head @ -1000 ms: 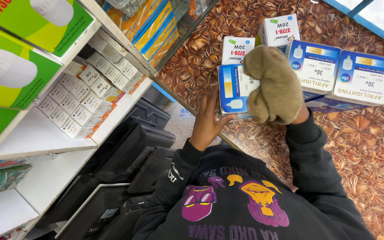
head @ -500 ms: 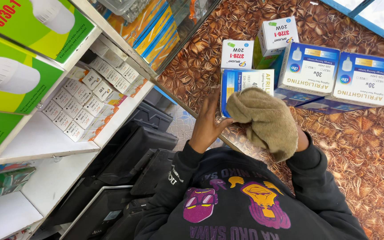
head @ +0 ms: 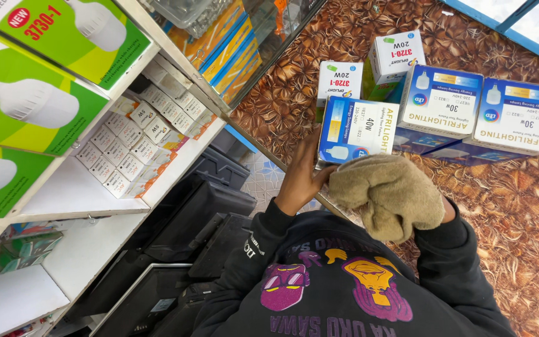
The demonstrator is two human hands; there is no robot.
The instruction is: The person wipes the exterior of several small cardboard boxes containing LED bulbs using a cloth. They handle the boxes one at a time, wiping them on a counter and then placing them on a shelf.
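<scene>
My left hand [head: 299, 178] grips the left edge of a blue and white bulb box [head: 358, 131] that stands on the brown patterned counter [head: 519, 200]. My right hand is wrapped in a tan cloth [head: 389, 195] and only a bit of wrist shows. The cloth sits just below the box, touching its near edge. Both arms are in dark hoodie sleeves.
Two more blue and white bulb boxes [head: 481, 112] stand to the right, and two small white boxes [head: 369, 68] behind. White shelves on the left hold several small white boxes [head: 135, 140] and large green bulb cartons [head: 29, 100]. Black cases [head: 176, 231] lie below the counter edge.
The cloth in my right hand has slid down off the front of the box toward my body, uncovering its face. My left hand has stayed on the box's edge.
</scene>
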